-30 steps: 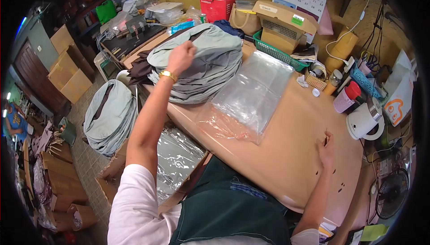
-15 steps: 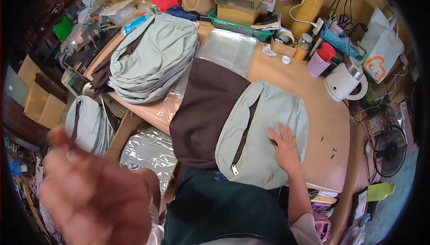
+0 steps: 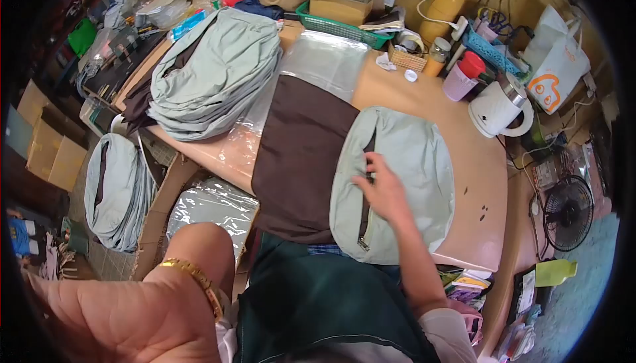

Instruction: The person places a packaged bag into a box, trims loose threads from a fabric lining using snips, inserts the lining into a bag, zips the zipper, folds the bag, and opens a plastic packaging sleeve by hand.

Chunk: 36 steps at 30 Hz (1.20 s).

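Observation:
A pale green fabric piece with a long zip opening (image 3: 417, 164) lies flat on the table, its metal zip pull (image 3: 363, 243) at the near end. My right hand (image 3: 384, 190) is over this piece, thumb and fingers apart and slightly bent at the edge of the opening. Dark brown cloth (image 3: 301, 157) stretches out beside it on the left. My left hand (image 3: 112, 316) looms close to the camera at lower left, palm showing and a gold bracelet (image 3: 192, 273) on the wrist; its fingers run out of view.
A tall stack of similar green pieces (image 3: 218, 78) sits at the back left, another stack (image 3: 116, 190) lower down. Clear plastic sheets (image 3: 324, 61) lie behind the brown cloth. A white kettle (image 3: 497, 108), a fan (image 3: 568, 214) and a cardboard box (image 3: 159, 210) stand around the table.
My right hand has moved left from the middle of the green piece to its zip opening, fingers now bent. My left hand has dropped lower and turned its palm into view.

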Available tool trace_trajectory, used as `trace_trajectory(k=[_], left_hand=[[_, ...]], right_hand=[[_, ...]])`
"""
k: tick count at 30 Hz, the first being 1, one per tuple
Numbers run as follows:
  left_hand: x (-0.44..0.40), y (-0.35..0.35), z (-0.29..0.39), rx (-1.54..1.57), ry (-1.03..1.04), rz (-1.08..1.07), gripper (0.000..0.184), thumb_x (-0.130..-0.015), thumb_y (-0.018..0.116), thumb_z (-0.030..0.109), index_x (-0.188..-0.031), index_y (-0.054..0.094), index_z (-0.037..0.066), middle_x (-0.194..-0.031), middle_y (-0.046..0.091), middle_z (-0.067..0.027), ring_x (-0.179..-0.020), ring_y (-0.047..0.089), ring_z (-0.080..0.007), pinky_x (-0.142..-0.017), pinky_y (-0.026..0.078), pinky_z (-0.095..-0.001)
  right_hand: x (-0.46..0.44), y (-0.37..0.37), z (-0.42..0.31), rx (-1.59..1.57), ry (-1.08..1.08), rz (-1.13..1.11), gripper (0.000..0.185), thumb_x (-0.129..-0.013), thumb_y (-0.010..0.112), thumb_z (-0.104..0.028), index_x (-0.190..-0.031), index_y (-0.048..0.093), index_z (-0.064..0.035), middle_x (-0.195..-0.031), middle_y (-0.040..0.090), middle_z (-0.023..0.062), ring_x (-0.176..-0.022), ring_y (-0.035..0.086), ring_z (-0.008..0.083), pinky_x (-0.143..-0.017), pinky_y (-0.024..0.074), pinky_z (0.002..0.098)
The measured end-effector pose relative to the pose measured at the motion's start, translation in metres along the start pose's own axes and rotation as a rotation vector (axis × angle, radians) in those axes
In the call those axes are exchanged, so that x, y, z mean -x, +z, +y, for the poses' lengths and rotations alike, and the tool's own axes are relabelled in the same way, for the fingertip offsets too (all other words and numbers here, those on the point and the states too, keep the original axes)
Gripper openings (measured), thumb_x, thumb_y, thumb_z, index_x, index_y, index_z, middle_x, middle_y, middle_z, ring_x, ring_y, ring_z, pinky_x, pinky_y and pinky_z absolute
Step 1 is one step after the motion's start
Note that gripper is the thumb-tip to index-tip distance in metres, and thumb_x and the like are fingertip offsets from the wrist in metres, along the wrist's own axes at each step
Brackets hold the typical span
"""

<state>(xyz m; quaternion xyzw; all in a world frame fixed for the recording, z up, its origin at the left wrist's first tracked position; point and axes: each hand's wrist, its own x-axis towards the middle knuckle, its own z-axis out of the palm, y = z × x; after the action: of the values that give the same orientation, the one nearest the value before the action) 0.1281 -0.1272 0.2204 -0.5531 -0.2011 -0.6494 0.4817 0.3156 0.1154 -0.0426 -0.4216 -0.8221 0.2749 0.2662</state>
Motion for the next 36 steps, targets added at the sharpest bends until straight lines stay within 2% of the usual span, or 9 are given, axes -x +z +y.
trace_trajectory(k=[3,5,7,10,12,15,23,25,36], left_hand=[[0.052,0.01,0.007,0.106,-0.209,-0.131,0.021,-0.085,0.057,0.009,-0.104,0.066,0.005,-0.105,0.064,-0.0142,-0.091,0.056,-0.0267,-0.083,0.041,-0.0426],[0.091,0.022,0.01,0.128,-0.439,-0.314,0.02,-0.087,0.055,0.001,-0.104,0.064,0.005,-0.099,0.065,-0.0102,-0.084,0.059,-0.0211,-0.077,0.047,-0.0365],[0.134,0.038,0.011,0.146,-0.705,-0.541,0.022,-0.089,0.052,-0.006,-0.104,0.063,0.005,-0.094,0.066,-0.0062,-0.077,0.062,-0.0155,-0.07,0.052,-0.0304],[0.229,0.048,0.035,0.366,-1.297,-0.939,0.032,-0.083,0.069,0.0,-0.114,0.063,0.003,-0.112,0.065,-0.0113,-0.1,0.063,-0.026,-0.083,0.052,-0.0333],[0.261,0.063,0.062,0.43,-1.133,-1.018,0.062,-0.086,0.072,0.019,-0.141,0.046,0.004,-0.146,0.043,-0.0219,-0.131,0.048,-0.0364,-0.104,0.043,-0.0417],[0.279,0.085,0.086,0.504,-0.98,-1.302,0.07,-0.092,0.063,0.028,-0.15,0.032,0.005,-0.157,0.026,-0.0238,-0.145,0.026,-0.0398,-0.116,0.026,-0.0483],[0.315,0.115,0.113,0.65,-0.823,-1.321,0.071,-0.094,0.055,0.039,-0.15,0.03,0.002,-0.156,0.03,-0.0207,-0.146,0.024,-0.0369,-0.114,0.019,-0.0617],[0.307,0.098,0.092,0.338,-0.767,-1.537,0.071,-0.094,0.055,0.041,-0.148,0.034,0.0,-0.154,0.033,-0.0199,-0.146,0.025,-0.0347,-0.115,0.016,-0.0611],[0.289,0.009,-0.014,-0.215,-0.927,-1.385,0.038,-0.092,0.061,0.017,-0.123,0.059,-0.005,-0.129,0.057,-0.024,-0.118,0.055,-0.0391,-0.098,0.043,-0.0519]], right_hand=[[-0.013,0.019,0.025,-0.222,-0.112,-0.159,0.024,-0.088,0.069,-0.008,-0.111,0.059,-0.0066,-0.087,0.066,0.0072,-0.064,0.057,0.0121,-0.06,0.0472,0.027],[-0.014,-0.013,0.028,-1.187,0.338,-0.316,0.02,-0.088,0.071,-0.012,-0.105,0.06,-0.0087,-0.072,0.057,0.0014,-0.052,0.047,0.0116,-0.049,0.0371,0.0224],[-0.006,-0.034,0.039,-1.335,0.318,-0.197,0.019,-0.089,0.07,-0.009,-0.105,0.059,-0.0109,-0.069,0.05,-0.0053,-0.049,0.037,0.0036,-0.046,0.0267,0.0192],[0.002,-0.046,0.064,-1.804,0.238,-0.136,0.02,-0.089,0.069,-0.005,-0.105,0.058,-0.0085,-0.073,0.053,-0.0048,-0.051,0.04,0.0035,-0.047,0.0281,0.0194],[0.006,-0.047,0.063,-1.484,0.315,-0.081,0.019,-0.09,0.069,-0.005,-0.106,0.059,-0.0079,-0.075,0.054,-0.0041,-0.053,0.042,0.0035,-0.048,0.0293,0.0193],[0.008,-0.059,0.027,-0.72,0.322,0.183,0.018,-0.089,0.068,-0.005,-0.106,0.061,-0.0057,-0.078,0.056,-0.0028,-0.059,0.044,0.0031,-0.051,0.0322,0.0193],[-0.05,-0.007,-0.002,-0.665,0.055,-0.187,0.01,-0.095,0.06,-0.011,-0.102,0.063,-0.0047,-0.078,0.062,0.0039,-0.07,0.059,0.0125,-0.062,0.0448,0.0291],[-0.067,0.01,0.058,-0.063,-0.02,0.101,0.01,-0.094,0.061,-0.008,-0.103,0.062,-0.0052,-0.088,0.07,0.0122,-0.079,0.069,0.0266,-0.068,0.0503,0.0372],[-0.043,-0.019,0.106,0.03,-0.069,0.12,0.022,-0.084,0.06,0.003,-0.105,0.06,-0.0051,-0.094,0.07,0.0163,-0.088,0.067,0.0376,-0.075,0.0517,0.0447]])
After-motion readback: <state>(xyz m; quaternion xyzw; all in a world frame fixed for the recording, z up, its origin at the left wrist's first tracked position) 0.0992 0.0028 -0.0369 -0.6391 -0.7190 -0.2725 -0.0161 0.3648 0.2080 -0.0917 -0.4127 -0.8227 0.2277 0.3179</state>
